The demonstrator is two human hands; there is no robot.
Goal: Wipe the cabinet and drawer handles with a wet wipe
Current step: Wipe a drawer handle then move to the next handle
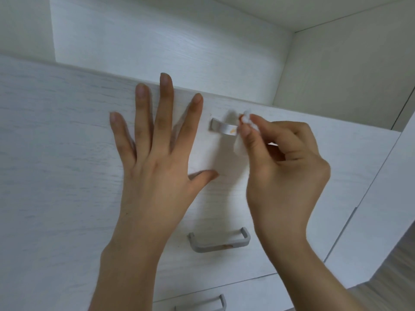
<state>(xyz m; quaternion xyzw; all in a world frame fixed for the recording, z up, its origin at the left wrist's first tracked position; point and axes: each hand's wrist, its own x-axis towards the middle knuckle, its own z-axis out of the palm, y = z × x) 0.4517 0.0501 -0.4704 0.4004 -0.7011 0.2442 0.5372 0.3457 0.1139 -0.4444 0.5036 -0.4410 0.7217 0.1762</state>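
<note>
My right hand (285, 167) pinches a small white wet wipe (241, 135) against the right end of the top drawer handle (222, 129), a grey metal bar with an orange smear on it. My left hand (157, 158) lies flat with fingers spread on the white drawer front (56, 153), just left of that handle. A second grey handle (220, 242) with a brownish stain sits on the drawer below. The top of a third handle (202, 305) shows at the bottom edge.
The white wood-grain cabinet fills most of the view, with an open recess (168, 48) above the top drawer. A white side panel (381, 209) stands on the right, and a strip of wooden floor (395, 272) shows at the lower right.
</note>
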